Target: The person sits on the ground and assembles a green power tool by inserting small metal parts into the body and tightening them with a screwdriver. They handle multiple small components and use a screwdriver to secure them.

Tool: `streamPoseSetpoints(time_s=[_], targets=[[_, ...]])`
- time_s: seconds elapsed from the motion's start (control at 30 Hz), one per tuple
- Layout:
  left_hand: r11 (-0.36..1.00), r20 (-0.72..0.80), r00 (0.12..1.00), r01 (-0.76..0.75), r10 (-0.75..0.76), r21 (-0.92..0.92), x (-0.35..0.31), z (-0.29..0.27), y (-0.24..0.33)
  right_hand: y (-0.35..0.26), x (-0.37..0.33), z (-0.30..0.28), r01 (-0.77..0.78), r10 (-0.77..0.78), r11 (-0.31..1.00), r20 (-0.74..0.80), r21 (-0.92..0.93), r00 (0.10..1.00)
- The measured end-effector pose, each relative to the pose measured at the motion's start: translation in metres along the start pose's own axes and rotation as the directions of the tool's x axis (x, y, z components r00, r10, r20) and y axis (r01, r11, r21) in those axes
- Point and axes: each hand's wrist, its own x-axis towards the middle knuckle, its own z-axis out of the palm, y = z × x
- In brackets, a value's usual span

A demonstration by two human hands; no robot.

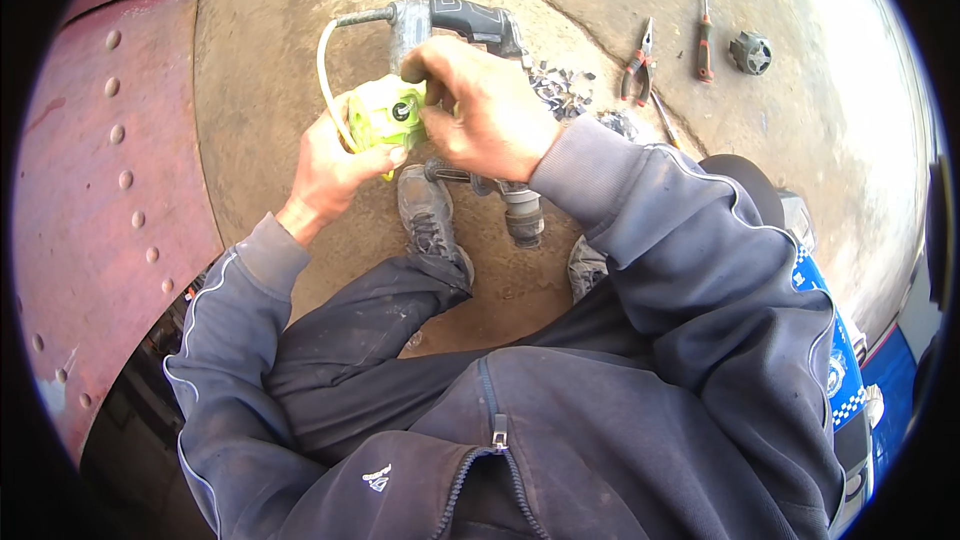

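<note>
My left hand (335,175) is closed around a bright yellow-green plastic block (378,118) with a dark round opening in its face. A pale yellow cable (324,70) loops down beside the block from the dark cord sleeve of a power drill (410,25). My right hand (488,105) is at the block's right side, its fingers curled and pinched; what they hold, if anything, is hidden. Behind my hands the drill lies on the ground, with its black handle at the top and its dusty chuck end (523,220) by my shoes. My right hand and forearm hide its middle.
Dark metal scraps (565,90) lie right of the drill. Beyond are red-and-black pliers (638,65), a screwdriver (705,50), another thin tool (665,120) and a round grey motor-like part (750,53). A riveted red metal panel (130,170) stands on the left. My shoes (428,215) flank the chuck.
</note>
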Motion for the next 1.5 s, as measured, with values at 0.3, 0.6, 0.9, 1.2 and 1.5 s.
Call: streamPoseSetpoints(time_s=[0.3,0.6,0.9,1.2,1.5], targets=[[0.999,-0.008,0.999,-0.043,0.043,-0.028,-0.001,-0.002,-0.006,0.0,-0.013,0.008,-0.033,0.032,0.997,-0.008,-0.068,0.999],[0.999,-0.007,0.999,-0.051,0.05,-0.02,-0.004,0.002,-0.003,-0.004,-0.014,0.014,-0.101,0.1,0.995,-0.092,-0.012,0.991],[0.998,-0.008,0.998,-0.056,0.056,-0.01,-0.003,0.001,-0.002,-0.003,-0.013,0.018,-0.123,0.128,0.991,-0.091,0.056,0.988],[0.998,-0.012,0.998,-0.068,0.068,-0.005,-0.003,0.001,-0.004,-0.01,-0.008,0.018,-0.275,0.302,0.926,-0.068,0.26,0.951],[0.997,-0.007,0.997,-0.07,0.07,0.008,0.0,0.001,-0.008,-0.002,-0.009,0.017,-0.296,0.316,0.9,-0.012,0.319,0.949]])
